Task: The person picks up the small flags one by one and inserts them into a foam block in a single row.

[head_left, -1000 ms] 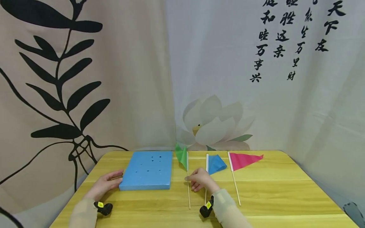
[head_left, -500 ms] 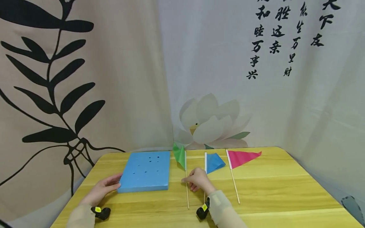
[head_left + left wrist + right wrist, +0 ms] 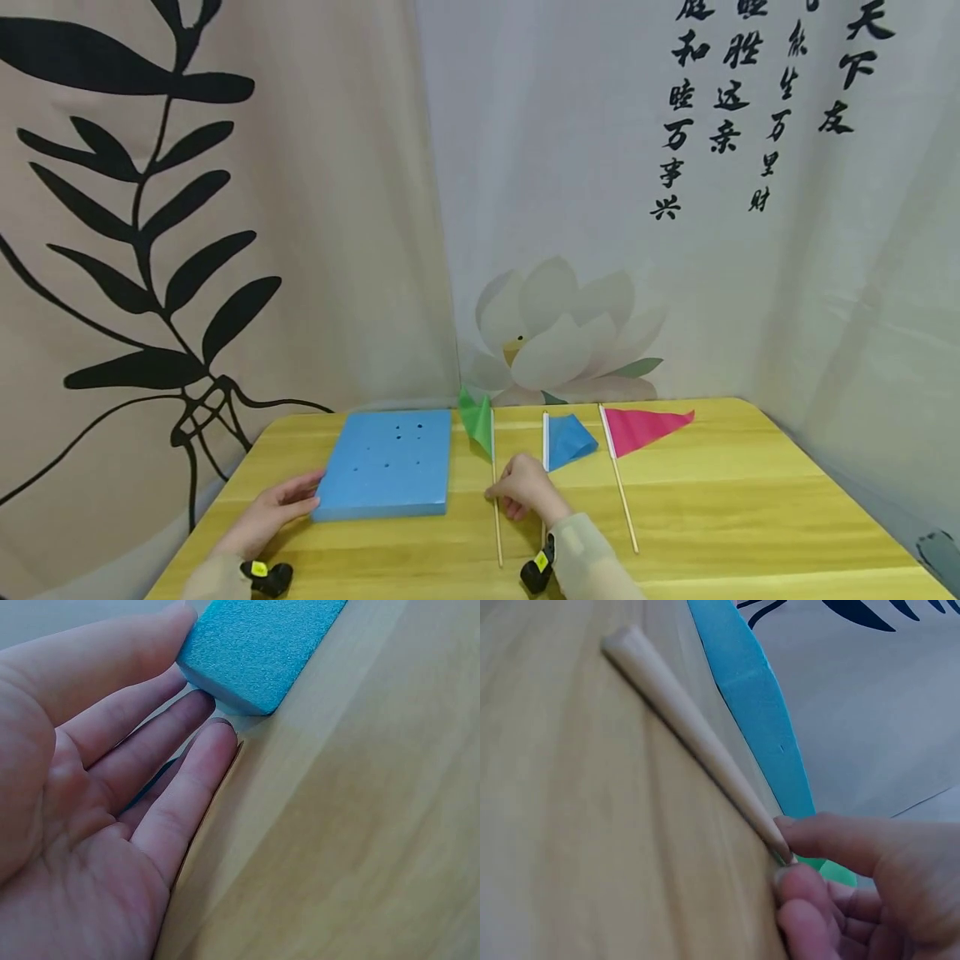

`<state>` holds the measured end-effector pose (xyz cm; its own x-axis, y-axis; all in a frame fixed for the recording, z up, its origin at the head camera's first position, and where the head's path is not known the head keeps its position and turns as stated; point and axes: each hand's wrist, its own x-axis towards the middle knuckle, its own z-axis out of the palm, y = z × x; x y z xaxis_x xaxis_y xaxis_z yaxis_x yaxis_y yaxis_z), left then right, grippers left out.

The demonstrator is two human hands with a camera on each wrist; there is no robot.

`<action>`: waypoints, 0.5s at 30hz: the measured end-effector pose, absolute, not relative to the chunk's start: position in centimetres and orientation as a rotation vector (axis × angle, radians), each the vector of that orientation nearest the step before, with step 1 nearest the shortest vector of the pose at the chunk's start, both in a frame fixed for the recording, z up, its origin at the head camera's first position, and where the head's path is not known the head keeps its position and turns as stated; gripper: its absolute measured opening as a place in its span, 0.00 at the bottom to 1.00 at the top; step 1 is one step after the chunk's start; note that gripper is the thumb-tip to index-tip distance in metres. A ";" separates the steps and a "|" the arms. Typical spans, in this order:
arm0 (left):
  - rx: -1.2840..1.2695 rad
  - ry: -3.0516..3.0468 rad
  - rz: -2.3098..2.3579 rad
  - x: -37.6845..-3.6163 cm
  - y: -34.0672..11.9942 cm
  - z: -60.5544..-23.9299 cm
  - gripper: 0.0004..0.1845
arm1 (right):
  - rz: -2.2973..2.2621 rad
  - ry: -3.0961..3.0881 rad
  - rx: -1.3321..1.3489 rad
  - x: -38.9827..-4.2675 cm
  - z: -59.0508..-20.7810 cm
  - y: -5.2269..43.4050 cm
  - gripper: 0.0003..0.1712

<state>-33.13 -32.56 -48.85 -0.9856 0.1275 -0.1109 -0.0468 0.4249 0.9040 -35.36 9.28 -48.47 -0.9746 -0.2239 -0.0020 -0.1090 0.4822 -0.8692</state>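
A blue foam board with several small holes in its top lies flat on the table. My left hand is at its left side, fingers nearly straight, thumb touching the board's near corner. Right of the board lies a small green flag on a thin wooden stick. My right hand pinches that stick between thumb and forefinger, the stick's lower end lying along the table. A blue flag lies beside it, its stick partly hidden behind my right hand and wrist.
A pink pennant flag on a wooden stick lies further right on the wooden table. Behind the table's far edge hangs a pale curtain printed with dark leaves, a lotus and writing.
The head view tilts and shifts a little. Both hands, the board and the flags keep their places on the table, the right hand still at the green flag's stick.
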 end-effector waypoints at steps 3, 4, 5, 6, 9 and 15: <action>0.070 2.491 1.615 -33.0 -32.6 -49.0 0.36 | -1.492 2.610 -0.290 -35.2 -48.5 9.3 0.17; 0.079 2.486 1.620 -33.0 -32.6 -49.1 0.36 | -1.484 2.619 -0.290 -35.2 -48.5 9.4 0.17; 0.086 2.478 1.630 -33.0 -32.6 -49.0 0.36 | -1.478 2.626 -0.289 -35.2 -48.4 9.4 0.17; 0.102 2.477 1.632 -33.0 -32.6 -49.0 0.36 | -1.477 2.630 -0.291 -35.2 -48.3 9.4 0.17; 0.099 2.485 1.633 -33.1 -32.6 -49.0 0.36 | -1.473 2.631 -0.300 -35.3 -47.9 9.5 0.17; 0.057 2.481 1.628 -33.0 -32.7 -49.0 0.37 | -1.541 2.515 -0.274 -35.6 -47.8 10.0 0.13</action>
